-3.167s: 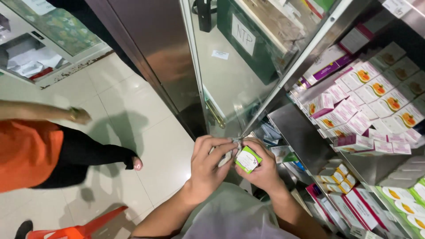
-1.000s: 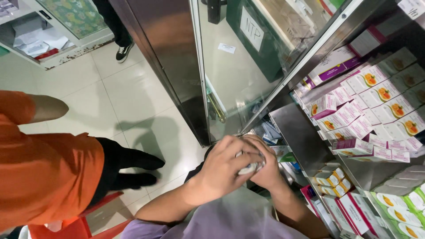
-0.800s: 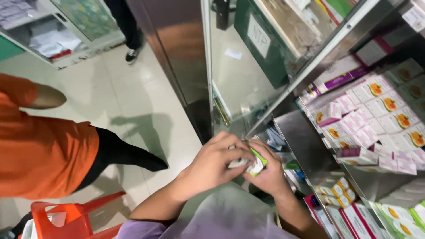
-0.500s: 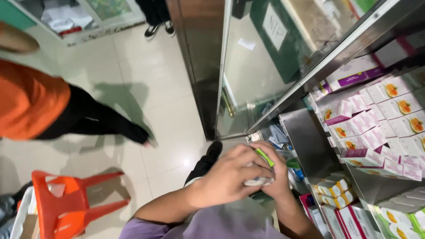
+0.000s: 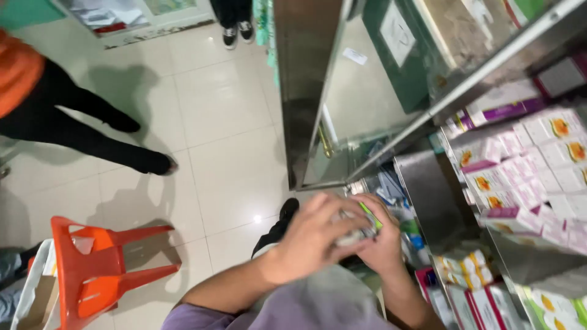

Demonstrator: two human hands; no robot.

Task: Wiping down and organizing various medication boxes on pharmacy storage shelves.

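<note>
White with a green edge, the small box [image 5: 365, 225] sits low in the frame at about 5 o'clock from centre, clasped between both of the person's hands. The left hand [image 5: 318, 238] wraps over it from the 9 o'clock side, fingers curled tight across its top, so most of the box is hidden. The right hand [image 5: 384, 241] cups it from the 3 o'clock side, thumb along the green edge. Both hands are closed on the box; blur keeps finer detail from showing.

At 3 o'clock from the hands, metal shelves [image 5: 440, 195] carry rows of pink and white cartons [image 5: 526, 165], with more packets below at 4 o'clock. A glass cabinet door [image 5: 361, 91] stands at 12 o'clock.

On the pale tiled floor [image 5: 220, 134], an orange plastic stool [image 5: 98, 263] lies tipped on its side at 9 o'clock. Another person in an orange top and black trousers [image 5: 79, 122] stands at 10 o'clock, well apart from the hands.
</note>
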